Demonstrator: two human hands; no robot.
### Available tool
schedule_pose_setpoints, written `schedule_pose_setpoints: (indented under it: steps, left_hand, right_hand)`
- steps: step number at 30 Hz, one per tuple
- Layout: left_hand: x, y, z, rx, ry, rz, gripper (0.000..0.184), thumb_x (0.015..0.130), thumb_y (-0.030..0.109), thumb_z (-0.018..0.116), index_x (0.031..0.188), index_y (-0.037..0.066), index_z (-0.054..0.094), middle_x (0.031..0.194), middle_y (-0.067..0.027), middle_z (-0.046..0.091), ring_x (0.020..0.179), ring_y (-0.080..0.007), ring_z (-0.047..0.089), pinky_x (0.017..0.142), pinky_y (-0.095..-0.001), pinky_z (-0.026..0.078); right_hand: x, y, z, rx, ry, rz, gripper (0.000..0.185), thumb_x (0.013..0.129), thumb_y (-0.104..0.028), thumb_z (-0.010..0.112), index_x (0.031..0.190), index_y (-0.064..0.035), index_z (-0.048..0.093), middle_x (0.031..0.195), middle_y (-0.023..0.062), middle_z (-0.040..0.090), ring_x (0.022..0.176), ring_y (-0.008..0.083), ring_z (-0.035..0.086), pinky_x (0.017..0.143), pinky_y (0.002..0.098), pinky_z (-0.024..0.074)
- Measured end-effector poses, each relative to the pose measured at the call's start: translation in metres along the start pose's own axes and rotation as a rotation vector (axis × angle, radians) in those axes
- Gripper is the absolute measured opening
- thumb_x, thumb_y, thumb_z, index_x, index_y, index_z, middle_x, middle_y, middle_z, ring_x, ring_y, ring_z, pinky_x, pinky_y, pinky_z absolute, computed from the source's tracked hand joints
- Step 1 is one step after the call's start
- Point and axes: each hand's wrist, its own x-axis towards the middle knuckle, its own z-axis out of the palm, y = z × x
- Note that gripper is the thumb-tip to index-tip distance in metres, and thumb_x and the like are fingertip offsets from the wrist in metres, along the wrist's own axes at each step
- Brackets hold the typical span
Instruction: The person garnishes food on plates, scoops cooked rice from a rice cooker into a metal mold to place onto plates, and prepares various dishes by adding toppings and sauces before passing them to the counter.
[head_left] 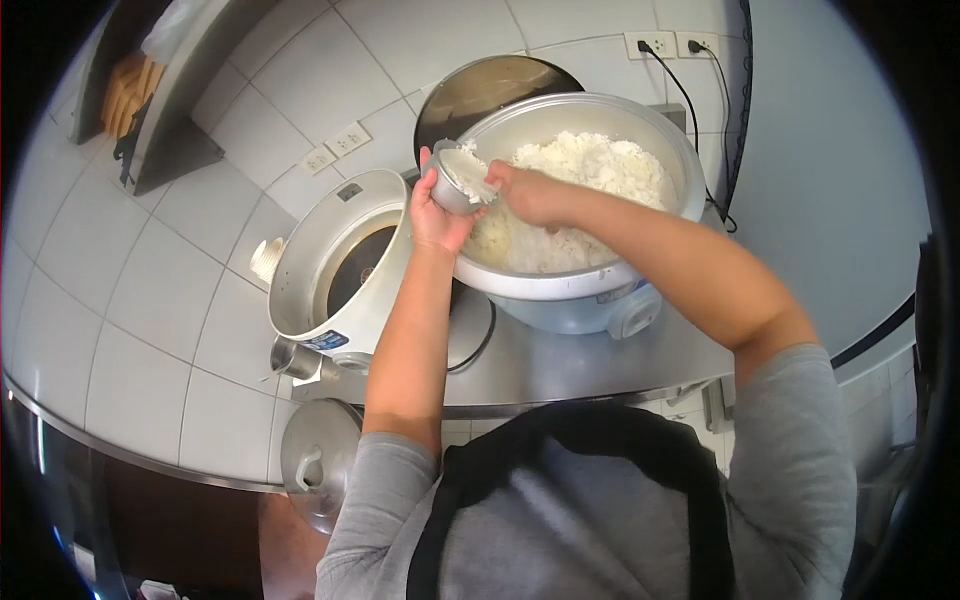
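Note:
My left hand [437,214] is wrapped round a small metal cup [452,196], tilted and full of white rice [466,172]. Fingers closed, my right hand [537,198] is at the cup's right edge; whatever it grips is hidden by the fingers. Both hands are over the left side of a large rice cooker [560,287], whose pot holds a heap of cooked rice [600,165]. The heap is higher at the back right and lower at the front left, where steam blurs it.
To the left stands a second cooker [285,300] without its inner pot. A dark round lid [500,85] leans on the tiled wall behind. A metal cup [295,358] and a metal lid [318,460] are lower left. Cords [690,100] run from wall sockets at right.

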Motion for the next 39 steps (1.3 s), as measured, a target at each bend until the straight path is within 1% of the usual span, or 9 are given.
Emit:
schedule_pose_setpoints:
  steps: [6,10,18,19,22,26,29,33,39]
  left_hand:
    - [0.005,0.002,0.006,-0.229,-0.197,0.100,0.065,0.080,0.034,0.047,0.139,0.037,0.020,0.135,0.0011,0.038,0.123,-0.0269,0.036,0.095,-0.0561,0.028]
    - [0.009,0.005,0.035,0.051,-0.185,0.189,0.070,0.078,0.028,0.049,0.140,0.036,0.018,0.136,-0.0016,0.037,0.123,-0.0272,0.036,0.101,-0.0531,0.027]
    - [0.020,-0.002,0.038,-0.006,0.052,0.017,0.050,0.083,0.053,0.041,0.123,0.023,0.041,0.126,-0.0068,0.044,0.109,-0.0294,0.043,0.078,-0.0474,0.038]
    - [0.022,-0.003,0.042,-0.045,0.140,0.001,0.049,0.083,0.054,0.040,0.121,0.023,0.043,0.123,-0.0064,0.046,0.105,-0.0290,0.045,0.075,-0.0475,0.038]
    - [0.023,-0.007,0.054,-0.121,0.357,0.013,0.050,0.084,0.057,0.035,0.116,0.020,0.046,0.118,-0.0069,0.048,0.100,-0.0289,0.045,0.072,-0.0473,0.037]
    - [0.003,-0.014,0.079,-0.172,0.420,0.049,0.052,0.085,0.058,0.032,0.112,0.018,0.048,0.114,-0.0081,0.049,0.100,-0.0283,0.043,0.075,-0.0477,0.035]
    - [-0.008,-0.007,0.082,-0.078,0.272,0.098,0.055,0.084,0.058,0.031,0.118,0.017,0.046,0.121,-0.0090,0.047,0.107,-0.0288,0.042,0.081,-0.0494,0.034]
    - [-0.008,0.008,0.082,-0.058,0.070,0.338,0.060,0.086,0.055,0.032,0.132,0.016,0.037,0.134,-0.0095,0.039,0.122,-0.0311,0.035,0.098,-0.0517,0.028]
    - [0.002,0.008,0.098,0.294,0.101,0.574,0.055,0.088,0.041,0.040,0.138,0.024,0.028,0.134,-0.0056,0.040,0.123,-0.0261,0.038,0.103,-0.0473,0.027]
  right_hand:
    - [-0.011,-0.007,-0.052,0.401,-0.126,0.142,0.025,0.093,-0.022,0.029,0.115,-0.0181,0.041,0.071,0.0071,0.044,0.047,0.0158,0.037,0.039,0.0297,0.0313]
    - [0.005,0.007,-0.026,0.759,0.027,0.311,0.023,0.092,-0.021,0.031,0.114,-0.0202,0.039,0.065,0.0048,0.040,0.043,0.0131,0.032,0.038,0.0300,0.0298]
    - [0.001,0.019,-0.071,0.047,0.081,-0.067,0.026,0.096,-0.023,0.030,0.117,-0.0151,0.042,0.064,0.0092,0.052,0.043,0.0188,0.047,0.040,0.0340,0.0401]
    - [0.012,0.033,-0.069,-0.084,0.355,-0.351,0.028,0.095,-0.023,0.034,0.119,-0.0167,0.044,0.071,0.0156,0.058,0.054,0.0264,0.057,0.051,0.0381,0.0459]
    - [-0.034,0.013,-0.048,-0.237,0.268,-0.529,0.029,0.093,-0.020,0.037,0.121,-0.0161,0.042,0.077,0.0193,0.060,0.064,0.0334,0.060,0.060,0.0402,0.0469]
    - [-0.031,0.018,-0.039,-0.166,-0.019,-0.249,0.033,0.086,-0.012,0.040,0.119,-0.0160,0.041,0.098,0.0144,0.062,0.091,0.0352,0.058,0.077,0.0395,0.0457]
    - [-0.001,0.041,-0.026,-0.087,0.148,-0.591,0.028,0.091,-0.014,0.034,0.119,-0.0181,0.041,0.081,0.0124,0.060,0.071,0.0284,0.060,0.059,0.0373,0.0475]
    - [-0.001,0.021,-0.078,0.959,-0.160,-0.023,0.027,0.096,-0.023,0.029,0.121,-0.0218,0.037,0.061,0.0001,0.037,0.042,0.0065,0.030,0.035,0.0221,0.0257]
    - [-0.025,-0.004,-0.030,1.122,-0.228,0.187,0.024,0.095,-0.020,0.029,0.118,-0.0225,0.035,0.061,0.0025,0.037,0.041,0.0095,0.030,0.036,0.0239,0.0260]
